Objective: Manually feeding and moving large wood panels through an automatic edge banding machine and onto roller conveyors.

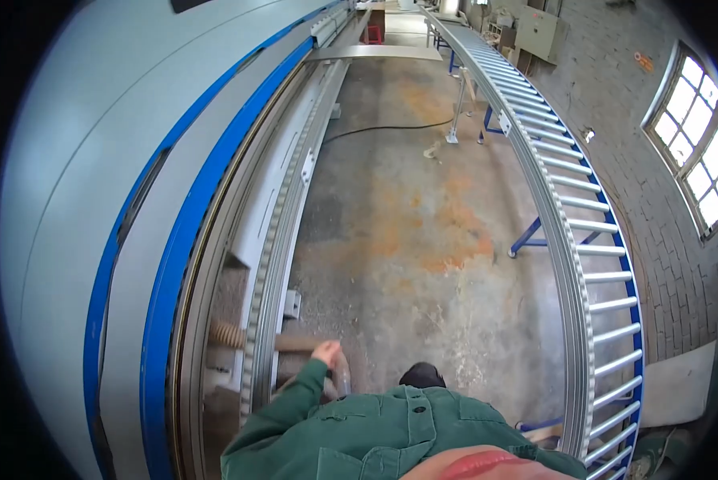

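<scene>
My left hand (325,353) is low in the picture, at the end of a green sleeve (291,400), with its fingers curled. Something clear and bottle-like (344,382) hangs from it, too small to make out in detail. The hand is just right of the toothed metal rail (273,264) along the foot of the big grey and blue machine (95,200). A brown wooden bar (297,342) and a ribbed coil (225,334) lie just left of the hand. My right hand is not visible. A dark shoe tip (421,374) shows below my green jacket.
A long roller conveyor (583,240) on blue legs curves down the right side. Between it and the machine runs a stained concrete floor (407,232) with a black cable (383,128) across it. A brick wall with a window (695,136) stands at the right.
</scene>
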A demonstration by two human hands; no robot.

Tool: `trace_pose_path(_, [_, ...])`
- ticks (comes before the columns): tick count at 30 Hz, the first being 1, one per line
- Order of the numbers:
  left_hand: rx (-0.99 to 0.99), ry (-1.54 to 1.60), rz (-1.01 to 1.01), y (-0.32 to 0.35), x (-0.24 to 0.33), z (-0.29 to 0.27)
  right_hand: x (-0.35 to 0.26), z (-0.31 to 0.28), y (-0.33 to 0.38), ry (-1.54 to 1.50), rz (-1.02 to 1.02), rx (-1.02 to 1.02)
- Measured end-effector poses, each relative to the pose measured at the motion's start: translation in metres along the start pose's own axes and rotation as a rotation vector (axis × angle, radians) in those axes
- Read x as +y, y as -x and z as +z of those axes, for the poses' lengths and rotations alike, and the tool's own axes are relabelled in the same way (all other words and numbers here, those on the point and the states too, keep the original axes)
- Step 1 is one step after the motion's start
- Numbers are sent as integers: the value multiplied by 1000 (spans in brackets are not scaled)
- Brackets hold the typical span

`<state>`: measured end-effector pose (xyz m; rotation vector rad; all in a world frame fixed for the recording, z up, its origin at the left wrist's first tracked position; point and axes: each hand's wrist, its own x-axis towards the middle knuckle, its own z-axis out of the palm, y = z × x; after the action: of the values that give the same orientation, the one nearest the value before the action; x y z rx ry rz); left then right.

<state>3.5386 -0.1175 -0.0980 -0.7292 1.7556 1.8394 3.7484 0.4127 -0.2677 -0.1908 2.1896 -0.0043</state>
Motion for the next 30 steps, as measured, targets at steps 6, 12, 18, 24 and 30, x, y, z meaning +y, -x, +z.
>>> trace_pose_path(6, [57, -234, 190, -172, 179, 18, 58, -232, -155, -15, 47, 267])
trace_pose_path(12, [137, -1614, 116, -308, 131, -25, 94, -481, -298, -48, 46, 491])
trace_pose_path(18, [99, -1485, 169, -483, 188, 2, 56, -881, -421, -979, -230, 828])
trace_pose_path(24, [116, -1356, 234, -646, 330, -6, 70, -1031, -514, -985, -123, 804])
trace_pose_path(30, [260, -317, 148, -760, 642, 89, 184, -941, -622, -425, 92, 384])
